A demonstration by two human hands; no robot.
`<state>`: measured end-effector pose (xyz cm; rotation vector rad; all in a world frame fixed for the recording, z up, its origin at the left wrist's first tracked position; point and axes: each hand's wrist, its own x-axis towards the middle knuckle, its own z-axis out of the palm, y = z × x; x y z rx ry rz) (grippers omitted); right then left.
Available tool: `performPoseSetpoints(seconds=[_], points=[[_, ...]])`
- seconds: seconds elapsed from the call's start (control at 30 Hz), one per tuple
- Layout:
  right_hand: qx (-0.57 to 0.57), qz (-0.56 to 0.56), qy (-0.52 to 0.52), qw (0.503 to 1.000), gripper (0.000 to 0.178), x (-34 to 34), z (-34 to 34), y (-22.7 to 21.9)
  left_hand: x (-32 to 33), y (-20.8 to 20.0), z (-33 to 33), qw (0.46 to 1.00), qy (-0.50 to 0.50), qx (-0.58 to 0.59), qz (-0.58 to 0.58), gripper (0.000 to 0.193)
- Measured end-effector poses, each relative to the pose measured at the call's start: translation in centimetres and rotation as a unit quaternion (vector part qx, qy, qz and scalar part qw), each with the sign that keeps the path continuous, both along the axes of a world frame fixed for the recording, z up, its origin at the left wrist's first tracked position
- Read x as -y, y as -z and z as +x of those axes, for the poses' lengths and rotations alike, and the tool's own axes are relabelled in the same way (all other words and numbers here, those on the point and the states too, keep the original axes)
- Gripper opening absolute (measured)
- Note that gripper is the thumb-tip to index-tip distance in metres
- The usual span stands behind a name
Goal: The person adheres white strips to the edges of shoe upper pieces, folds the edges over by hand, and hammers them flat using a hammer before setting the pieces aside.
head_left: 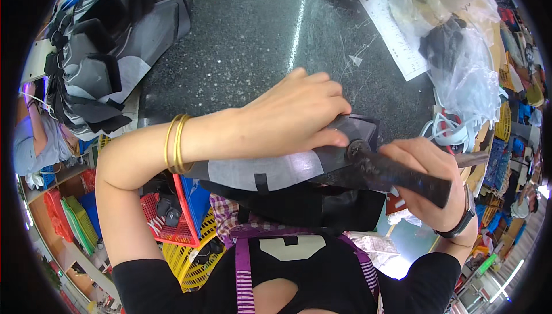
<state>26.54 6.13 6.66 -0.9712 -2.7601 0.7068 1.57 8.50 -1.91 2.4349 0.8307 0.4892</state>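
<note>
My right hand (428, 159) is closed around a hammer (411, 182), whose dark, worn head slants over the table's near edge. Its round face lies beside my left thumb, at the right end of a grey and black piece of soft material (270, 170). Whether the face touches the piece I cannot tell. Across this piece reaches my left hand (310, 113), fingers curled and thumb pressed down at its edge. My left palm hides part of the piece, and its near side hangs toward my lap.
A thick stack of similar grey and black pieces (109, 55) covers the far left of the dark tabletop (241, 38). At the right lie a white ruled strip (397, 38), clear plastic bags (468, 67) and white cords (451, 130). Baskets (172, 222) stand below on the left.
</note>
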Motion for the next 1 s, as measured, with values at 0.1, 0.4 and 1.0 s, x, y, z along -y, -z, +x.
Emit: performPoseSetpoints(seconds=[0.1,0.4,1.0], points=[[-0.012,-0.041,-0.004,0.999,0.033,0.5,-0.2,-0.2,-0.9,0.9,0.6,1.0,0.004,0.02,-0.002,0.019],[-0.028,-0.112,0.153,0.981,0.017,-1.5,-0.8,-0.6,-1.5,1.7,-0.2,0.993,0.06,0.066,0.075,0.012],[0.356,0.224,0.072,0.904,0.022,-1.2,-2.2,0.9,3.0,0.2,-1.0,0.995,-0.022,0.024,0.089,0.03]])
